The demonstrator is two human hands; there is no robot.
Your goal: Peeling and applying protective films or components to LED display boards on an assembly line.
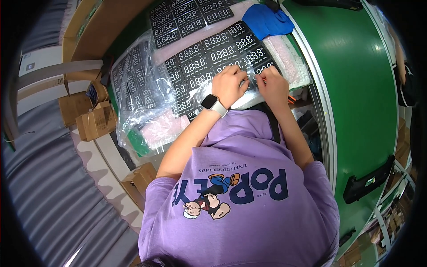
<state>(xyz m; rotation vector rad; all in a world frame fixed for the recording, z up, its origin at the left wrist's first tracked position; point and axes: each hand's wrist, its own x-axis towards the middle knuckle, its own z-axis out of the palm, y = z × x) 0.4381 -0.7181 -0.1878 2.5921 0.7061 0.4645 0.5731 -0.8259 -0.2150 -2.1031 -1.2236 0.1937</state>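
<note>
A sheet of black display panels (194, 65) with white segment digits lies in front of me on pink foam. My left hand (230, 84), with a watch (211, 103) on its wrist, rests at the sheet's near edge, fingers curled inward. To its right, my right hand (272, 86) has its thumb and fingertips pinched together over the near right corner. Shiny clear film shows around both hands. What either hand pinches is too small or hidden to tell. Another sheet of black display panels (187, 18) lies farther off.
Clear plastic bags (149, 89) cover more panels at the left. A blue cloth (267, 21) lies at the far right of the pink foam (164, 130). Beyond a metal rail is a green conveyor surface (356, 89) with a black frame-like part (368, 180). Cardboard boxes (95, 120) stand at left.
</note>
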